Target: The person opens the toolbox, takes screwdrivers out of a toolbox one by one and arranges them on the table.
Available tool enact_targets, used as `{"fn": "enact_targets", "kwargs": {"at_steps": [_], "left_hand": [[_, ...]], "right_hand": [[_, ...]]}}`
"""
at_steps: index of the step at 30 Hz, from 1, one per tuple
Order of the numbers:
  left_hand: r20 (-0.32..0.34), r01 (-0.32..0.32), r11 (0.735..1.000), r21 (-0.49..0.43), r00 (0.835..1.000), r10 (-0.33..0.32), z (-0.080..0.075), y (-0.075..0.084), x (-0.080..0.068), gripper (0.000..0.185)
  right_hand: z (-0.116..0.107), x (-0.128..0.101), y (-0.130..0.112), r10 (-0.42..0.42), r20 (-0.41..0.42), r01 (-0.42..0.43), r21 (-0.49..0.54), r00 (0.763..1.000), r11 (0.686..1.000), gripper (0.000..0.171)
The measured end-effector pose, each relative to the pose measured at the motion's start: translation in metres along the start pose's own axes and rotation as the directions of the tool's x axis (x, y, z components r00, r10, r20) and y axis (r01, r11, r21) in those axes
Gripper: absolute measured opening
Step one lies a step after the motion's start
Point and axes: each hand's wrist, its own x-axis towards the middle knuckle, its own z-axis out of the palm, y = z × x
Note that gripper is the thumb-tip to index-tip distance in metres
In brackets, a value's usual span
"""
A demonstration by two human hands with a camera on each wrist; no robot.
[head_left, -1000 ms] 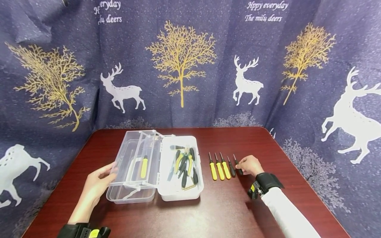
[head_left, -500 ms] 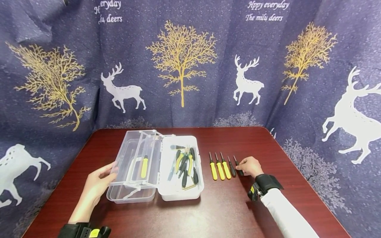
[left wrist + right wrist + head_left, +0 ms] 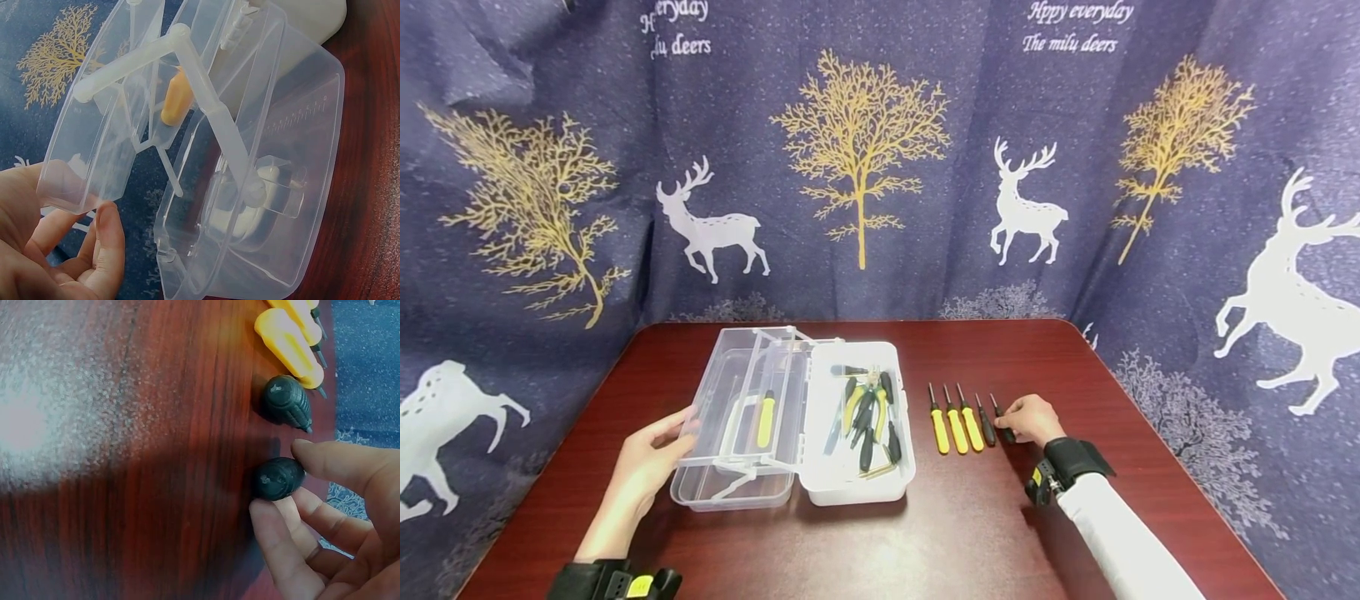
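Note:
My left hand (image 3: 651,454) holds the outer edge of the clear plastic tray (image 3: 94,144) of an opened toolbox, thumb and fingers on either side of its corner. A yellow-handled screwdriver (image 3: 765,422) lies in that raised tray. At the right, my right hand (image 3: 1032,419) pinches a black screwdriver (image 3: 279,478) by its handle between thumb and fingers, close over the table. It is the last in a row; beside it lie another black screwdriver (image 3: 286,401) and several yellow ones (image 3: 289,347), shafts pointing to the far side.
The white toolbox base (image 3: 857,497) holds pliers (image 3: 865,404) and several dark-handled tools. Left of it, the clear lid (image 3: 730,498) lies on the dark red table (image 3: 925,542). A blue curtain (image 3: 925,275) with deer and trees hangs behind the table.
The right hand and its black screwdriver have shifted very slightly toward the near side. The left hand and the tray keep their place.

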Motion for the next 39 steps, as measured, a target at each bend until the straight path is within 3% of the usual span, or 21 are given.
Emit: {"fn": "enact_targets", "kwargs": {"at_steps": [3, 8, 11, 16, 21, 24, 31, 39], "left_hand": [[0.001, -0.006, 1.000, 0.013, 1.000, 0.006, 0.001, 0.000, 0.000, 0.052], [0.012, -0.010, 1.000, 0.006, 1.000, 0.010, 0.000, -0.001, 0.000, 0.053], [0.012, -0.003, 1.000, 0.000, 1.000, 0.003, -0.002, -0.002, 0.000, 0.054], [0.008, 0.002, 1.000, -0.012, 1.000, -0.001, -0.002, -0.003, 0.001, 0.054], [0.006, 0.008, 1.000, -0.030, 1.000, -0.007, 0.000, -0.003, 0.001, 0.054], [0.003, 0.006, 0.999, -0.042, 1.000, -0.005, 0.000, -0.003, 0.001, 0.054], [0.009, -0.002, 0.998, -0.063, 1.000, 0.002, 0.000, -0.004, 0.001, 0.055], [0.024, -0.009, 0.999, -0.035, 1.000, 0.010, -0.002, -0.005, 0.001, 0.054]], "right_hand": [[-0.006, -0.002, -0.002, -0.001, -0.010, 0.001, 0.006, 1.000, 1.000, 0.026], [-0.019, -0.010, -0.021, -0.053, -0.111, 0.048, -0.050, 0.992, 0.998, 0.030], [-0.016, -0.018, -0.043, -0.090, -0.096, 0.093, 0.024, 0.991, 0.995, 0.033], [0.013, -0.036, -0.079, -0.127, 0.024, 0.118, 0.236, 0.992, 0.965, 0.034], [0.052, -0.057, -0.101, -0.139, 0.101, 0.093, 0.370, 0.985, 0.924, 0.035], [0.070, -0.065, -0.109, -0.153, 0.115, 0.097, 0.393, 0.982, 0.914, 0.039], [0.085, -0.073, -0.115, -0.211, 0.117, 0.170, 0.292, 0.970, 0.941, 0.042], [0.089, -0.075, -0.113, -0.237, 0.099, 0.187, 0.360, 0.966, 0.914, 0.028]]}}
